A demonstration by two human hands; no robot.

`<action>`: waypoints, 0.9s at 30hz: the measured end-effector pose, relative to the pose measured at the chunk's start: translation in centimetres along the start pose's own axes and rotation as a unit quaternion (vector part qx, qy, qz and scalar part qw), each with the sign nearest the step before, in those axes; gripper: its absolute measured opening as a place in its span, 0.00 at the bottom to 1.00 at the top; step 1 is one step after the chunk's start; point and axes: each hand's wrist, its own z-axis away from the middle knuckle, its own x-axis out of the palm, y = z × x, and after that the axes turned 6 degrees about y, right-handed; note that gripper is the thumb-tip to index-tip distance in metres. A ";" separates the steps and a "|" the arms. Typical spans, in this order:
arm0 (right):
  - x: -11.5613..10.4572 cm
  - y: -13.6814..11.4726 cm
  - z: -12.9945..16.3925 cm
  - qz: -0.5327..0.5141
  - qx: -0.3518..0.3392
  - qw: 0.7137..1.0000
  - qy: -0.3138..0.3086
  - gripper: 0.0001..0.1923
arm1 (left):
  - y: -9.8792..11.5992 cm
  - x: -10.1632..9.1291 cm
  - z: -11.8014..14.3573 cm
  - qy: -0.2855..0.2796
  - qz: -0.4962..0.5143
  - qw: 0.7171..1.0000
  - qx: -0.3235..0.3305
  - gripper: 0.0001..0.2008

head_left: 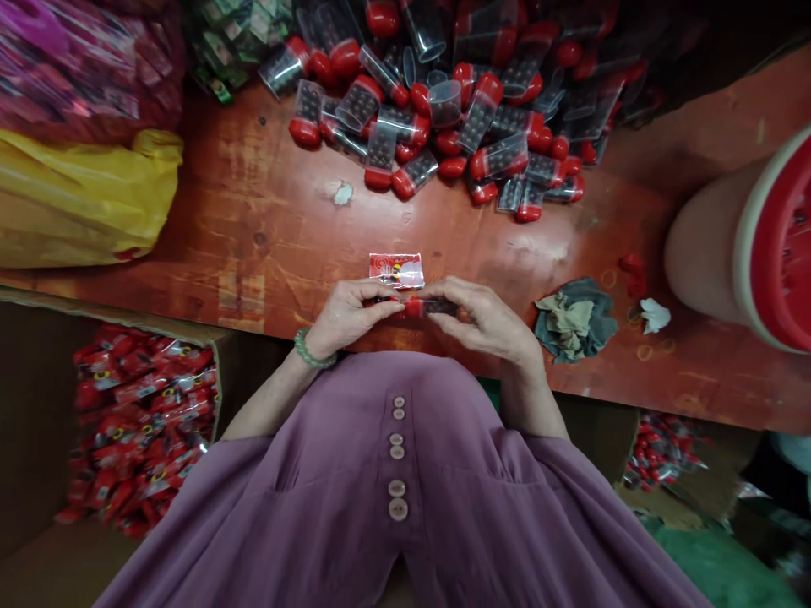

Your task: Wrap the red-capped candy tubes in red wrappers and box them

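Observation:
Close to the table's front edge, my left hand (pixel 347 317) pinches the red end of a small clear tube with a red cap (pixel 415 307). My right hand (pixel 482 319) has its fingers closed around the clear part, which has dark contents and is partly hidden. Just beyond my fingertips lies a flat red printed packet (pixel 396 268) on the table. Farther back, many similar clear tubes with red caps (pixel 418 127) lie in a loose heap, with dark round pieces visible in several.
Yellow (pixel 82 198) and pink (pixel 95 76) bags are on the left, beside green packets (pixel 241 42). A red-lidded tub (pixel 722 236) and crumpled cloth (pixel 574 321) are on the right. Below the table edge, a carton holds red packets (pixel 145 414); more red items (pixel 662 447) sit lower right.

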 end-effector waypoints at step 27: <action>1.0 1.3 -1.2 -0.089 0.024 0.995 -0.033 0.22 | 0.0 -0.7 -0.5 -0.044 0.035 0.994 -0.095 0.09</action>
